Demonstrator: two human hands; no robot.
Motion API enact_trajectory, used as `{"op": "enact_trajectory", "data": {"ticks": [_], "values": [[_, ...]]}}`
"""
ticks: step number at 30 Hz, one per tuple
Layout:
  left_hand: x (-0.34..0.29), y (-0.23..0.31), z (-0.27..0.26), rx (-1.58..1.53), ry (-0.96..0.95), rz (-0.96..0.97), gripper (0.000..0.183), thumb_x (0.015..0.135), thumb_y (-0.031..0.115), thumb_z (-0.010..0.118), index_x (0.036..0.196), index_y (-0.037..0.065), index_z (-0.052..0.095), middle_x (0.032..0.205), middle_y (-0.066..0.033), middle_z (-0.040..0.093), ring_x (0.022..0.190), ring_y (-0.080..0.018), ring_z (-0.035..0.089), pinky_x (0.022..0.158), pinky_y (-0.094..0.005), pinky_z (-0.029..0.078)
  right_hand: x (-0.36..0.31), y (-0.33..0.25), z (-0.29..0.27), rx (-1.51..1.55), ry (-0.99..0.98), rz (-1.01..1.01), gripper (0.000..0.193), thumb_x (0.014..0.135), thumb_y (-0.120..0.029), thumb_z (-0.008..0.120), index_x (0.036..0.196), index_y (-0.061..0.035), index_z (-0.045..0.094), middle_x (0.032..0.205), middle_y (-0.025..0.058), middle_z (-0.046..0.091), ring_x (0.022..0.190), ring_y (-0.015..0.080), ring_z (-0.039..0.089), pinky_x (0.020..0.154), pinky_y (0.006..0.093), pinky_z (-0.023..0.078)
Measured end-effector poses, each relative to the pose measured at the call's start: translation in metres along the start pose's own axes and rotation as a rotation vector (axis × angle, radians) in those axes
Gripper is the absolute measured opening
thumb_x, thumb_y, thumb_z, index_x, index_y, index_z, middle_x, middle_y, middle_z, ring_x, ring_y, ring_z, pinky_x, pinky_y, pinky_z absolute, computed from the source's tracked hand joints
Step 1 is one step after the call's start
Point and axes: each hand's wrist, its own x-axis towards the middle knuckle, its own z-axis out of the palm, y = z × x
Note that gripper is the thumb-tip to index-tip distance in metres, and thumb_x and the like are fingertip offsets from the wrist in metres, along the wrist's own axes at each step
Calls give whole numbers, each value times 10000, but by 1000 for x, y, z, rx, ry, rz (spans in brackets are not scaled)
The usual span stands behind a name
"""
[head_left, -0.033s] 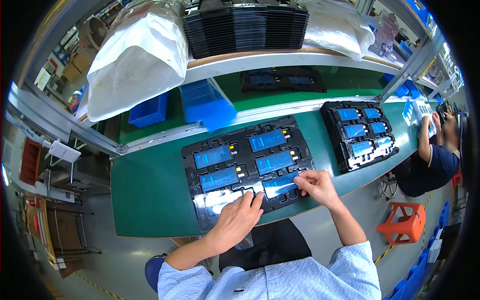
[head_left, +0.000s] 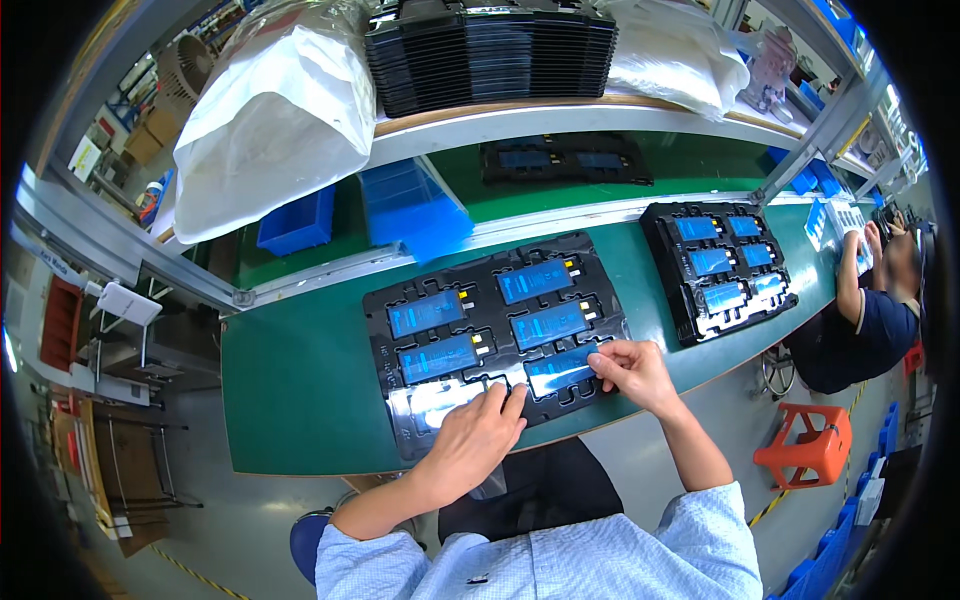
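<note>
A black moulded tray (head_left: 505,355) lies in front of me, with flat blue battery packs in its pockets. My right hand (head_left: 632,372) pinches the right end of the near right battery pack (head_left: 560,371) between thumb and finger; the pack sits at its pocket. My left hand (head_left: 480,435) rests at the tray's near edge. Its fingers are stretched out, with fingertips between that pack and the shiny near left pocket (head_left: 430,405), whose content glare and the hand partly hide. Other packs, such as the middle left one (head_left: 438,359), show yellow and white tabs.
A stack of filled black trays (head_left: 690,270) stands to the right on the green table (head_left: 290,400). Behind are a blue bin (head_left: 297,222), blue film sheets (head_left: 415,205) and another tray (head_left: 565,160). Stacked trays (head_left: 490,60) fill the shelf above. A co-worker (head_left: 865,320) sits far right.
</note>
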Motion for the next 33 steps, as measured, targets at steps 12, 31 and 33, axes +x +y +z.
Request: {"op": "enact_trajectory", "data": {"ticks": [12, 31, 33], "values": [[2, 1, -3, -3, -17, -1, 402, 867, 224, 615, 1193, 8, 520, 895, -122, 479, 759, -248, 610, 618, -345, 516, -1, 1, 1, -8, 8, -5, 199, 871, -184, 677, 879, 14, 674, 668, -6, 614, 555, 42, 552, 467, 189, 382], [3, 1, -4, -16, -50, -13, 418, 864, 226, 616, 1201, 4, 507, 910, -127, 480, 765, -256, 609, 613, -351, 515, 0, -2, 1, -34, 19, 18, 218, 860, -169, 673, 877, 48, 685, 645, 25, 635, 549, 65, 589, 513, 219, 463], [3, 0, -2, -12, -49, -11, 431, 863, 227, 618, 1209, -1, 502, 909, -127, 479, 763, -254, 608, 609, -351, 513, 0, 0, 0, -30, 18, 12, 218, 860, -171, 673, 876, 46, 686, 642, 26, 635, 548, 65, 589, 515, 220, 465]]}}
